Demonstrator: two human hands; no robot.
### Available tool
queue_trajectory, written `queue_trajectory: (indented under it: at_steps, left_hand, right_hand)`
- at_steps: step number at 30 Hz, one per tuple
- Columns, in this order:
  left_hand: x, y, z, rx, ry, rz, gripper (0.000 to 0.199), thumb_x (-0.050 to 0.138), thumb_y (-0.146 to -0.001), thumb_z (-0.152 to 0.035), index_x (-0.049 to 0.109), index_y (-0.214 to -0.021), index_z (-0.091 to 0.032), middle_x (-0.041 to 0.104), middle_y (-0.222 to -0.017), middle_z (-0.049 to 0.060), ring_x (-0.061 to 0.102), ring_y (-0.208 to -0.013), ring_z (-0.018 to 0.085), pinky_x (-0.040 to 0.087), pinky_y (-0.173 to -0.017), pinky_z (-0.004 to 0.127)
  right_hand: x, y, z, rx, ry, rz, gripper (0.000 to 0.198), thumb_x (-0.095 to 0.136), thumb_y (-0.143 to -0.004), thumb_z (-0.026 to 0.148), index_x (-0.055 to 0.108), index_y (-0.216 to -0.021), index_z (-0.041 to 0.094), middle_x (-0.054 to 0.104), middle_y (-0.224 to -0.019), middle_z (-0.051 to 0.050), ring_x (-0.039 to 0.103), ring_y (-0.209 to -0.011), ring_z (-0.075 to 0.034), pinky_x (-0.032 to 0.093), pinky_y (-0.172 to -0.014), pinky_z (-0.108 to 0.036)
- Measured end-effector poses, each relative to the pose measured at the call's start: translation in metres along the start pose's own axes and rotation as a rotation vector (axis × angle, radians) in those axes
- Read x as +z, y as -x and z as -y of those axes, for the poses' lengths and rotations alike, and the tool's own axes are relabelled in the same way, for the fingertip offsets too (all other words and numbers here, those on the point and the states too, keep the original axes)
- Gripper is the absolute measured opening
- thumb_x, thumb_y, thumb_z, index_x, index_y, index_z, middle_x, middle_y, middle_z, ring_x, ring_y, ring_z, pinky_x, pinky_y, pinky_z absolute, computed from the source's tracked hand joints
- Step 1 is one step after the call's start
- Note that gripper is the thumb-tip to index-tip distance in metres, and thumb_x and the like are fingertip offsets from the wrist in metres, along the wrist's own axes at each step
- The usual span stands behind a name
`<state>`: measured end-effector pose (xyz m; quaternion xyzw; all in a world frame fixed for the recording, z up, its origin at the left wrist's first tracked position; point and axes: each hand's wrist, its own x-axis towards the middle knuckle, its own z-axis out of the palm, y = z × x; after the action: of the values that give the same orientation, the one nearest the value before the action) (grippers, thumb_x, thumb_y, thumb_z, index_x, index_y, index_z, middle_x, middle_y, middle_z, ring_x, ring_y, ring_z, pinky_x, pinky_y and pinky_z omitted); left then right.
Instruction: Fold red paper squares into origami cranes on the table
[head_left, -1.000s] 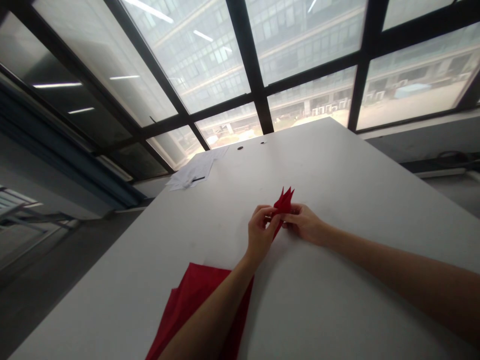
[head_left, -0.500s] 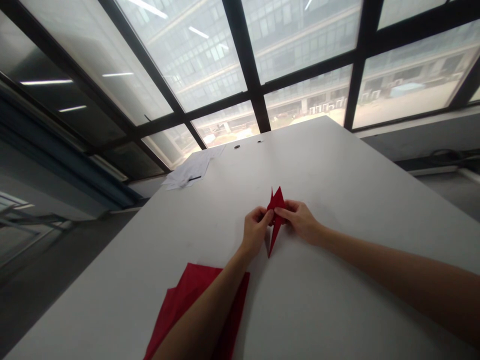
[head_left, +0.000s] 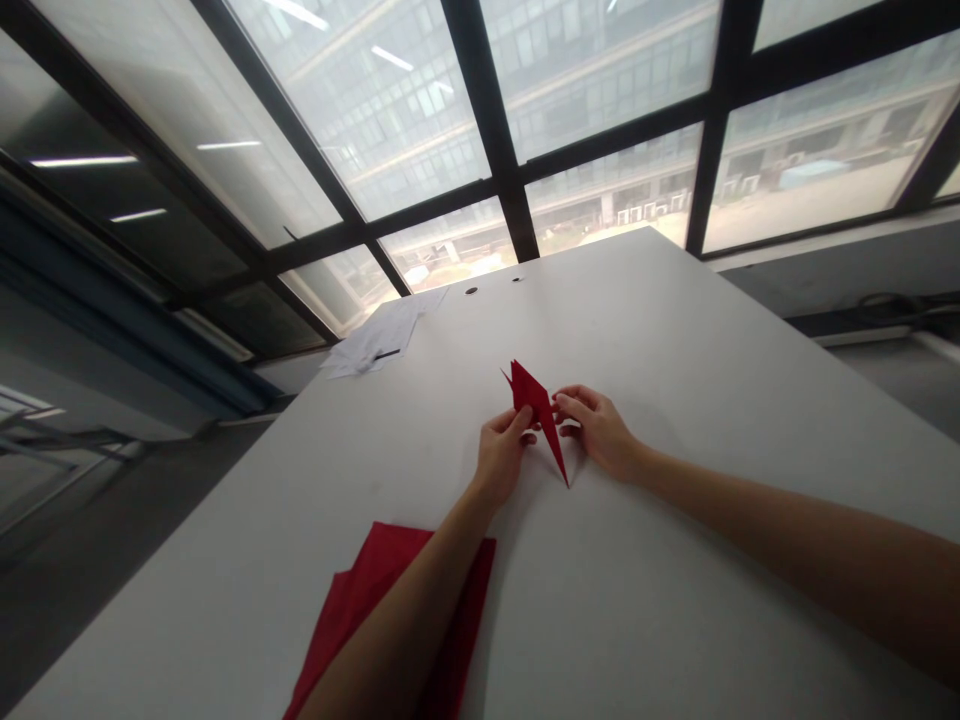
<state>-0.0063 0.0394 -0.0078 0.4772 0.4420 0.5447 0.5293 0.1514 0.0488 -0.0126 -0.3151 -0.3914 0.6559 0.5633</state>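
A folded red paper figure (head_left: 531, 391) with long pointed ends is held above the white table (head_left: 675, 600). My left hand (head_left: 504, 450) pinches it at its left side, thumb on top. One narrow tip points down and to the right, toward the tabletop. At the figure's right edge is my right hand (head_left: 600, 430), its fingers apart and slightly curled. Whether its fingertips touch the paper I cannot tell. Below my left forearm lie red paper sheets (head_left: 397, 555), partly hidden by the arm.
White papers (head_left: 386, 330) with a dark pen (head_left: 387, 354) on them lie at the table's far left edge. Two small holes pierce the tabletop near its far end. Large dark-framed windows (head_left: 517, 190) stand beyond it.
The paper figure has turned, so its long tip now points down to the right and its upper points lean left. My right hand has loosened its pinch; my left hand still holds on.
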Motion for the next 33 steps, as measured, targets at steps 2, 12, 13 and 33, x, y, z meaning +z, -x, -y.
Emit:
queue_trajectory:
  at_steps: [2,12,13,33]
  left_hand:
    - [-0.0013,-0.0018,0.0008,-0.021,0.094,-0.055,0.032,0.076,-0.079,-0.046,0.075,-0.088,-0.015,0.07,-0.087,0.008,0.059,-0.071,0.012,0.044,-0.061,0.023]
    - [-0.0008,-0.0025,0.0044,-0.005,0.11,-0.038,0.026,0.085,-0.07,-0.036,0.076,-0.077,-0.013,0.07,-0.076,0.005,0.057,-0.065,0.011,0.046,-0.064,0.025]
    - [-0.0006,-0.0021,0.0045,-0.003,0.102,-0.035,0.025,0.086,-0.069,-0.034,0.076,-0.076,-0.012,0.07,-0.076,0.005,0.057,-0.065,0.011,0.046,-0.065,0.025]
    - [-0.0067,-0.0045,0.0015,-0.024,0.175,0.014,0.028,0.084,-0.07,-0.036,0.07,-0.076,-0.013,0.064,-0.073,0.001,0.053,-0.062,0.009,0.044,-0.064,0.025]
  right_hand:
    - [0.0013,0.002,0.0018,-0.067,0.13,0.018,0.024,0.077,-0.073,0.041,0.065,-0.08,0.021,0.064,-0.076,0.0,0.056,-0.069,-0.014,0.044,-0.062,-0.028]
    - [-0.0009,0.001,-0.0055,-0.22,0.338,0.047,0.013,0.073,-0.072,0.028,0.064,-0.076,0.02,0.06,-0.07,0.001,0.052,-0.067,-0.014,0.042,-0.062,-0.029]
    - [-0.0014,0.0009,-0.0062,-0.241,0.355,0.045,0.012,0.073,-0.072,0.028,0.064,-0.076,0.02,0.06,-0.07,0.001,0.052,-0.067,-0.015,0.042,-0.062,-0.029]
    - [0.0023,0.0069,-0.0034,-0.283,0.47,0.119,0.013,0.068,-0.083,0.033,0.067,-0.088,0.021,0.066,-0.083,-0.003,0.06,-0.074,-0.017,0.047,-0.062,-0.03]
